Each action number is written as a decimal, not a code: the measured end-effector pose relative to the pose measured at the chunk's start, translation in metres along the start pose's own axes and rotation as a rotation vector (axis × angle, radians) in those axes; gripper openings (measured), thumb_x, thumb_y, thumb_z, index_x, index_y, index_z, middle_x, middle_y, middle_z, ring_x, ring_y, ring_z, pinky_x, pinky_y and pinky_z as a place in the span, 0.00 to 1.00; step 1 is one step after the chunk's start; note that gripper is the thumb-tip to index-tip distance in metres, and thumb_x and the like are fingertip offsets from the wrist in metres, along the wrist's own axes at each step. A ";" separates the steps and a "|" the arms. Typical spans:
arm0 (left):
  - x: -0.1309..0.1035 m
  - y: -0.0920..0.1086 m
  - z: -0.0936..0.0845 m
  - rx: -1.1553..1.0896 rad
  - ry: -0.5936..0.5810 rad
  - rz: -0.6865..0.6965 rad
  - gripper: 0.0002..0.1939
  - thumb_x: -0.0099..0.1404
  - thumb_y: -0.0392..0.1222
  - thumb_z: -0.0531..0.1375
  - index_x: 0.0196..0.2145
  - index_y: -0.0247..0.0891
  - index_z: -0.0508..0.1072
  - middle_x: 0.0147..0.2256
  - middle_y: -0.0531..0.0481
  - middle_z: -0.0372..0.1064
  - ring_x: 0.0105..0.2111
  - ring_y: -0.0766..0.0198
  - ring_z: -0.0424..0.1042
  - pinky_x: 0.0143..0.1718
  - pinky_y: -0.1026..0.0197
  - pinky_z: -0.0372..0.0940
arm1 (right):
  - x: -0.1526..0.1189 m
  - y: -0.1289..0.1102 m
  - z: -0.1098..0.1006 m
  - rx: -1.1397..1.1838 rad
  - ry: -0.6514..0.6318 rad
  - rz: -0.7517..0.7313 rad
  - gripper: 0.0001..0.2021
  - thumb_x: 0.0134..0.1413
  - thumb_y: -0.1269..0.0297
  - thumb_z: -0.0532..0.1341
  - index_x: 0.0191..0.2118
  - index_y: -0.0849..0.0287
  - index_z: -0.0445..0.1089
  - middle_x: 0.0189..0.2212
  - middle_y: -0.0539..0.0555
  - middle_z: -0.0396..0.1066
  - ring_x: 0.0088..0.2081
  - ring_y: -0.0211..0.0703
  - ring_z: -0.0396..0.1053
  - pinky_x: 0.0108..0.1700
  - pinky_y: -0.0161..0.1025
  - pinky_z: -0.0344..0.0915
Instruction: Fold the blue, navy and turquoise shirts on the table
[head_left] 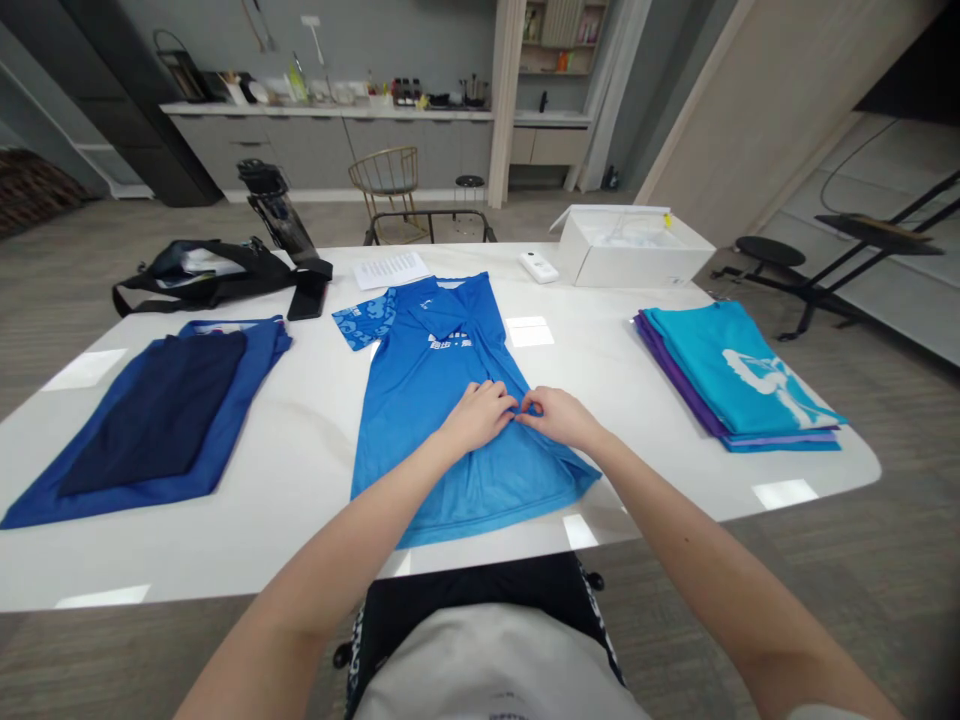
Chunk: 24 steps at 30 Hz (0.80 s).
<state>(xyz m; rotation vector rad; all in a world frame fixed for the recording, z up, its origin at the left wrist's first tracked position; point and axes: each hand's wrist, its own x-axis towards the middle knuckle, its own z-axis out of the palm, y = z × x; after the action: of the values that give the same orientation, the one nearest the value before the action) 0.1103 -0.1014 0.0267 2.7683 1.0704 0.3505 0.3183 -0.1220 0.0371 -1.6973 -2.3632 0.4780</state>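
The blue T-shirt (431, 440) lies mid-table, one sleeve spread leftward; the other side is turned inward, partly covering the chest print. The left hand (482, 412) presses on the shirt with bent fingers, but whether it grips cloth is unclear. The right hand (553, 415) pinches a fold near the side edge, its fingertips close to the left's and hard to separate. The white box's (634, 250) contents are indistinct.

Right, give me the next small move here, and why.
I'd probably ease the right side of the blue shirt inward: the left hand and right hand meet there, the upper part is folded in, but the lower hem corner flares out.
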 end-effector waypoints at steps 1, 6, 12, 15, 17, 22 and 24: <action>-0.002 0.007 0.000 -0.004 -0.014 0.024 0.13 0.74 0.43 0.55 0.51 0.44 0.75 0.46 0.45 0.69 0.49 0.54 0.67 0.50 0.52 0.59 | -0.010 0.001 0.000 0.007 -0.011 -0.001 0.10 0.61 0.54 0.66 0.39 0.55 0.76 0.35 0.52 0.74 0.36 0.42 0.71 0.37 0.35 0.60; -0.010 0.033 0.004 -0.005 -0.057 0.015 0.12 0.74 0.41 0.54 0.51 0.43 0.75 0.45 0.45 0.70 0.48 0.54 0.68 0.49 0.52 0.60 | -0.042 -0.003 0.009 -0.020 0.026 0.027 0.09 0.61 0.59 0.66 0.44 0.55 0.74 0.38 0.52 0.75 0.36 0.42 0.71 0.37 0.36 0.59; -0.025 0.053 0.011 -0.023 -0.015 -0.059 0.13 0.74 0.42 0.55 0.51 0.43 0.74 0.46 0.46 0.71 0.48 0.54 0.68 0.48 0.52 0.61 | -0.071 -0.006 0.003 -0.077 0.030 0.063 0.08 0.61 0.59 0.65 0.45 0.52 0.75 0.39 0.52 0.75 0.36 0.43 0.72 0.38 0.37 0.60; -0.031 0.064 0.013 -0.058 0.012 -0.083 0.13 0.74 0.42 0.55 0.52 0.43 0.74 0.47 0.46 0.71 0.49 0.54 0.69 0.50 0.52 0.61 | -0.095 0.001 -0.005 -0.090 -0.023 0.089 0.12 0.57 0.55 0.68 0.44 0.53 0.74 0.40 0.53 0.74 0.36 0.44 0.73 0.38 0.37 0.61; -0.036 0.071 0.013 -0.080 0.019 -0.101 0.13 0.74 0.42 0.55 0.52 0.44 0.74 0.47 0.46 0.71 0.51 0.54 0.69 0.51 0.52 0.60 | -0.111 0.006 -0.007 -0.093 -0.046 0.119 0.14 0.56 0.53 0.69 0.44 0.53 0.74 0.41 0.53 0.74 0.37 0.45 0.73 0.39 0.38 0.61; -0.047 0.093 0.011 -0.107 0.050 -0.111 0.13 0.74 0.41 0.55 0.53 0.44 0.73 0.48 0.46 0.72 0.52 0.54 0.69 0.53 0.51 0.60 | -0.136 0.006 0.002 -0.115 0.035 0.237 0.05 0.59 0.62 0.64 0.39 0.56 0.73 0.40 0.56 0.74 0.42 0.47 0.73 0.42 0.39 0.62; -0.051 0.102 0.012 -0.104 0.071 -0.098 0.13 0.74 0.41 0.56 0.53 0.44 0.73 0.48 0.46 0.72 0.51 0.54 0.69 0.52 0.51 0.60 | -0.139 -0.001 0.006 -0.145 0.089 0.257 0.03 0.60 0.65 0.61 0.37 0.57 0.72 0.39 0.57 0.75 0.42 0.48 0.73 0.42 0.39 0.62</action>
<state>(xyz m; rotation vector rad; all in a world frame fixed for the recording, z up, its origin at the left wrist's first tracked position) 0.1422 -0.2119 0.0298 2.6201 1.1646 0.4807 0.3604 -0.2546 0.0360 -2.0553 -2.1748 0.2672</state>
